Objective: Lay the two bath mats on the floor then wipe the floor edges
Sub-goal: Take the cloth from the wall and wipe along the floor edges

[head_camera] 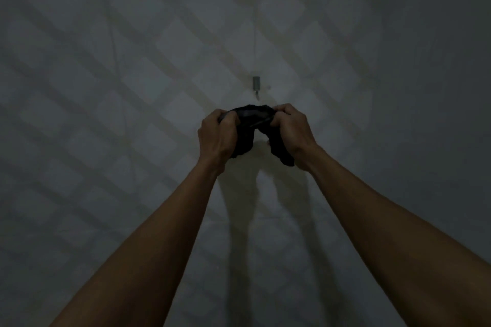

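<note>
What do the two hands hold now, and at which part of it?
Both hold one dark cloth. The left hand and the right hand each grip its upper edge, one at each side; the rest hangs down between and below them.

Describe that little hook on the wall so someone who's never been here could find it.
Face the pale tiled wall. Just above the dark cloth held in both hands is a small grey hook. It is the only fixture on the wall.
</note>
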Tool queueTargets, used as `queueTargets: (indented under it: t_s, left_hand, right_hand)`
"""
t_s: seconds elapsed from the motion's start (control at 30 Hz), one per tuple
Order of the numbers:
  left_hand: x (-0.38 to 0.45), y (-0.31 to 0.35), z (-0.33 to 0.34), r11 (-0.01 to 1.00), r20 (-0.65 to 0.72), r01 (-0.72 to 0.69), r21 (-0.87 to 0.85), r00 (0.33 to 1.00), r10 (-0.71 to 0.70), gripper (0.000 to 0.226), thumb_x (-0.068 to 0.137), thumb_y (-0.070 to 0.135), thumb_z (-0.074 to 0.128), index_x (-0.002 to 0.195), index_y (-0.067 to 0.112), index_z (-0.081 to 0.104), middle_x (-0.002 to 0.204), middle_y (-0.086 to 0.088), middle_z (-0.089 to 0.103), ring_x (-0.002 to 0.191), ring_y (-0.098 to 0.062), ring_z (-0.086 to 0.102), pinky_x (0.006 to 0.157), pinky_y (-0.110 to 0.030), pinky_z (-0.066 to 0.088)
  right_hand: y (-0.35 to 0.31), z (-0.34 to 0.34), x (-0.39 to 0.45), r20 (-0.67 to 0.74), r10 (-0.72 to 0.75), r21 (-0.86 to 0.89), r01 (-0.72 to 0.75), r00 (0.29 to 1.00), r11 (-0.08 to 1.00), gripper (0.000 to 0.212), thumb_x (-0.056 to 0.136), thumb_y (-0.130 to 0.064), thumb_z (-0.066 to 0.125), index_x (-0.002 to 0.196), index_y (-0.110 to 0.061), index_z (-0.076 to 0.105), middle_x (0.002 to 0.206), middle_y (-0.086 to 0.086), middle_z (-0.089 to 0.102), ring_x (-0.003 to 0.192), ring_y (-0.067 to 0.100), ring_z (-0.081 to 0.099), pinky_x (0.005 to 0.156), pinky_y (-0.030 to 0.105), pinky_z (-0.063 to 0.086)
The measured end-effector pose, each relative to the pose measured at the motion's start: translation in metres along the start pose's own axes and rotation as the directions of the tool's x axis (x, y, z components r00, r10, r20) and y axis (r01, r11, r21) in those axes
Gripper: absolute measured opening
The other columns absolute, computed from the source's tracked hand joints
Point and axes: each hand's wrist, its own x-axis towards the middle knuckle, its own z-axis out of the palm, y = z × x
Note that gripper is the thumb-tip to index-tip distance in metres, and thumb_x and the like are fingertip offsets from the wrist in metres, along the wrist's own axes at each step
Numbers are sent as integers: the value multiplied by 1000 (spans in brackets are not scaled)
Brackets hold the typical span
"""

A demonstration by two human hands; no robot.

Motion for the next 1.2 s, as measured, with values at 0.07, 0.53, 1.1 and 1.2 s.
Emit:
queueTargets:
  t_s: [0.07,0.53,1.1,1.2]
  left_hand:
    - [-14,-11,-2,998,27,64,-21,998,-64,32,93,37,59,89,7,68,78,-3,64,68,-18,58,62,-29,45]
    - [-140,-66,-57,954,265,44,297,956,-127,51,86,53,72,80,2,67,68,-7,62,63,-21,61,59,-34,50]
    - [-328,-227,-95,647,452,524,554,464,-762,51,67,32,93,102,-1,76,92,-14,77,85,-28,75,68,-31,59]
    - [-334,-271,-97,592,429,586,553,408,-806,46,73,32,89,102,-1,75,98,-17,76,88,-29,73,72,-33,60]
  right_hand:
    - [4,-1,-22,-13,67,31,-66,998,997,28,69,-41,60,81,-17,68,86,16,70,70,32,64,66,53,56]
    - [65,-31,-147,120,139,-365,-87,983,927,35,100,-48,49,95,-17,64,94,5,67,89,25,63,78,37,47]
    - [237,-42,-331,380,759,-589,-494,529,639,66,71,-61,79,100,-2,74,100,10,70,84,20,67,71,30,54]
    - [274,-29,-333,443,787,-645,-457,430,613,60,77,-47,81,118,-4,70,118,12,68,97,24,66,86,34,55]
